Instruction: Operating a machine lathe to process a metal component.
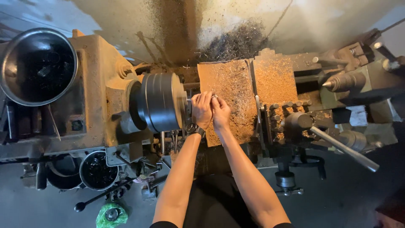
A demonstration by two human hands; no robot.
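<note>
Centrally, left hand (202, 109) and right hand (220, 112) side by side, fingers curled closed on a small metal workpiece (214, 97) just beside the lathe chuck (160, 101), wristwatch (195, 128) on left wrist, chip-strewn carriage (236, 93) beneath, tailstock (350, 80) well apart, steel bowl (38, 65) at far left.

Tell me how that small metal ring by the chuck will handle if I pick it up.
The ring looks like rigid metal, so probably stiff and light. It is small beside the right hand, so likely fiddly and easy to drop. Being round, it may roll, though the chip-covered plate would probably stop it. The left hand sits at the chuck.
</note>
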